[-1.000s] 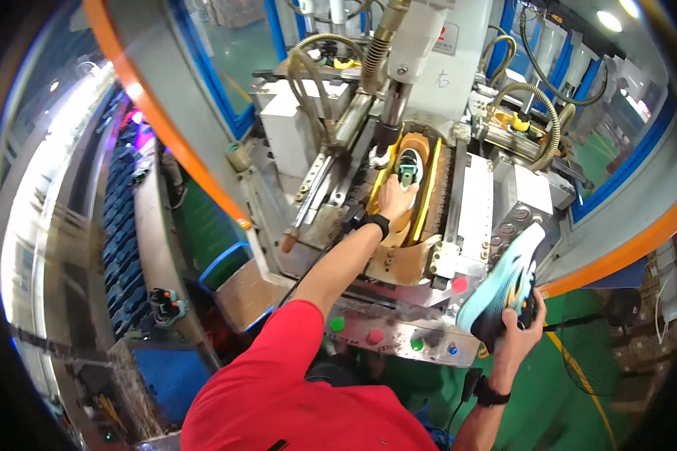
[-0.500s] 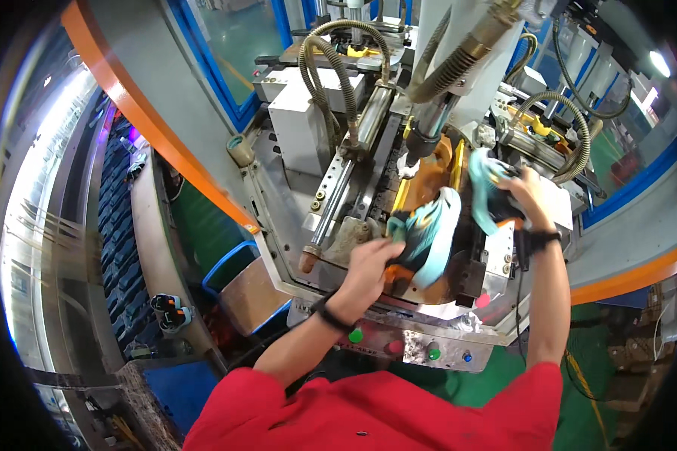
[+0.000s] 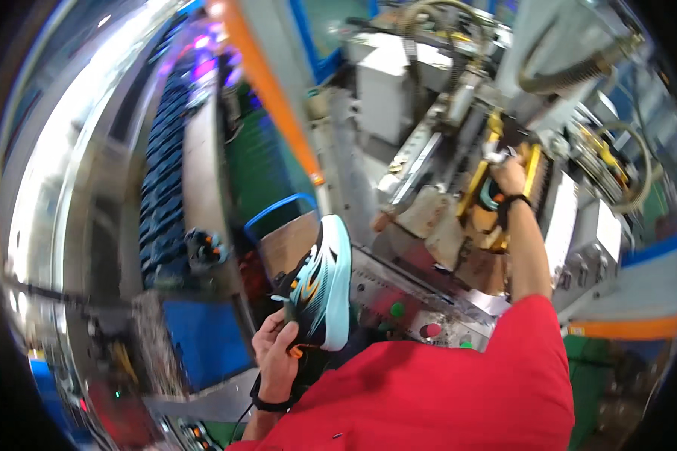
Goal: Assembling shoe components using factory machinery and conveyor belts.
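My left hand (image 3: 275, 353) grips a sneaker (image 3: 326, 289) by its heel end, thumb and fingers closed on the collar. This shoe has a teal sole, a black and teal upper and orange accents, and its toe points up, away from me. On the right, my right hand (image 3: 510, 177) reaches into the machine's yellow-edged fixture (image 3: 532, 171). A second sneaker (image 3: 490, 194), teal, black and orange, lies there beneath my hand and wrist. The hand appears closed on it; motion blur and the hand itself hide most of that shoe.
A control panel (image 3: 423, 319) with coloured buttons runs along the machine's front. An orange-edged frame (image 3: 274, 98) stands left of it. Further left, a conveyor (image 3: 164, 177) carries dark pieces, and another shoe (image 3: 205, 249) rests on the ledge beside it. A blue-framed stool (image 3: 289, 244) stands between.
My left hand has carried its sneaker out of the machine to the left. My right hand has brought the other sneaker into the fixture. The view has swung left.
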